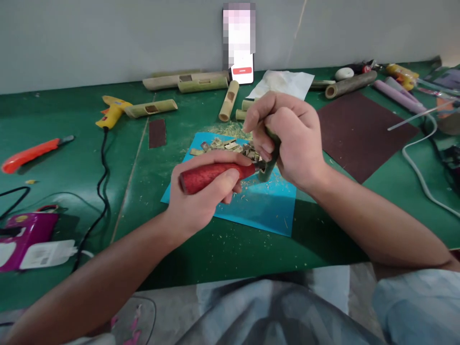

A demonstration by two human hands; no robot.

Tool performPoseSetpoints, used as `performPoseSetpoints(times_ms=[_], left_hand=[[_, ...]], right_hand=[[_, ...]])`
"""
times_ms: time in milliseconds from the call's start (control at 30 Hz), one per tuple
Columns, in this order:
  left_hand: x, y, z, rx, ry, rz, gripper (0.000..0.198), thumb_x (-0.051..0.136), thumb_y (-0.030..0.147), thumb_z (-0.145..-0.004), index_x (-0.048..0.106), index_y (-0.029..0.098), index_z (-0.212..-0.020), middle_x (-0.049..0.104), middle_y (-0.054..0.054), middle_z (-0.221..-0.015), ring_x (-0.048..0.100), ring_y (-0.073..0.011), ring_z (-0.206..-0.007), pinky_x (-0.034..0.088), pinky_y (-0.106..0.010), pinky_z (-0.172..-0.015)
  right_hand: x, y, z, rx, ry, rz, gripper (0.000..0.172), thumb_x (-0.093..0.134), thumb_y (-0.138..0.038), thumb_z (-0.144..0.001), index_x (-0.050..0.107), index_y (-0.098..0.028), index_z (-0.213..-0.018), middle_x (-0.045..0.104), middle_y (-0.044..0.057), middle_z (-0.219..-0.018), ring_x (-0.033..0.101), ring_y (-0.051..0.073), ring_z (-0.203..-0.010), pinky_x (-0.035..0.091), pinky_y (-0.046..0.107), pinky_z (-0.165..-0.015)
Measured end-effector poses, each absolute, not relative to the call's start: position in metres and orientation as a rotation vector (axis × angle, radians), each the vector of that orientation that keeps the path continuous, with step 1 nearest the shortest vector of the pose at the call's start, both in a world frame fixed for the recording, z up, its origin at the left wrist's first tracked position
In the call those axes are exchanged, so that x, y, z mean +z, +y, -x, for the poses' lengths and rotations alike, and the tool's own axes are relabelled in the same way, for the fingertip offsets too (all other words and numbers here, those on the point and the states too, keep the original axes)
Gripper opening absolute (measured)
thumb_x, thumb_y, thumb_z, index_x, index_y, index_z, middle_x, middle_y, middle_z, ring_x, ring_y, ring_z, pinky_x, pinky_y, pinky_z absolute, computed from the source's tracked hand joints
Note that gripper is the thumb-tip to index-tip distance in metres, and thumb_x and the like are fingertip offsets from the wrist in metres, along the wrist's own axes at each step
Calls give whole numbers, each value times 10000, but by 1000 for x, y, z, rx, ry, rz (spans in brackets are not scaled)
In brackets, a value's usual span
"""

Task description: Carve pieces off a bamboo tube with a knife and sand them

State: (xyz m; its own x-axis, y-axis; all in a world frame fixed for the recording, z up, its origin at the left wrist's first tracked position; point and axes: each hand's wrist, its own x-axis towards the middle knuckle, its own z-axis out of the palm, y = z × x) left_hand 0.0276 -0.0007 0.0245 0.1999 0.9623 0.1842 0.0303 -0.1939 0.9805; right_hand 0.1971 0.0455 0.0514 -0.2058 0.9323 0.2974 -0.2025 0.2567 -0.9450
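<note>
My left hand (pixel 201 187) is wrapped around the red wooden handle of a carving tool (pixel 206 177), whose short metal tip points right. That tip meets a green bamboo tube (pixel 266 167), at a pale cut spot on its side. The tube stands tilted in my right hand (pixel 293 134), fingers closed around its upper part, so much of it is hidden. Beneath both hands lies a blue sheet (pixel 251 206), strewn with bamboo chips (pixel 230 145) and fine shavings. The exact shape of the blade cannot be made out.
Cut bamboo tubes (pixel 203 84) line the back, near a propped phone (pixel 241 43) and white paper (pixel 280 84). On the left are a yellow glue gun (pixel 113 110), an orange utility knife (pixel 34 154) and a purple device (pixel 30 239). Brown sandpaper (pixel 362 134) and a cable (pixel 413 165) lie right.
</note>
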Motion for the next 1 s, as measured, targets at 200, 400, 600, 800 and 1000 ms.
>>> performPoseSetpoints(times_ms=[200,400,600,800,1000], left_hand=[[35,-2,-31,1179,1022,-1769,161,659,221,-839,782,259,-934,752,-17,-854,695,-202,-757,575,-318,-675],[40,-7,-32,1141,965,-1987,203,623,209,-850,759,292,-976,767,-10,-945,710,-219,-847,573,-350,-789],[42,-9,-32,1108,946,-2117,234,635,186,-823,741,297,-1000,773,-22,-952,726,-235,-835,575,-360,-792],[22,-10,-30,1124,959,-2316,305,632,188,-815,657,254,-1111,755,-33,-1016,726,-193,-837,599,-308,-759],[16,-15,-31,1304,973,-2427,270,698,270,-823,614,211,-1073,742,-27,-982,719,-148,-784,605,-245,-717]], right_hand=[[54,43,-197,1237,-1373,849,203,484,-236,-874,578,-265,-697,371,-27,-523,341,150,-474,333,307,-473],[51,44,-197,1240,-1340,659,244,439,-133,-845,604,-232,-695,400,-35,-496,327,128,-459,285,296,-450],[52,45,-198,1239,-1392,791,181,517,-290,-886,585,-264,-720,373,-24,-523,354,144,-485,358,300,-481],[52,46,-197,1216,-1379,805,175,511,-288,-853,581,-262,-695,365,-26,-483,338,142,-460,348,282,-433],[48,49,-195,1227,-1313,605,251,455,-137,-809,619,-244,-652,398,-42,-453,301,130,-408,276,294,-418]])
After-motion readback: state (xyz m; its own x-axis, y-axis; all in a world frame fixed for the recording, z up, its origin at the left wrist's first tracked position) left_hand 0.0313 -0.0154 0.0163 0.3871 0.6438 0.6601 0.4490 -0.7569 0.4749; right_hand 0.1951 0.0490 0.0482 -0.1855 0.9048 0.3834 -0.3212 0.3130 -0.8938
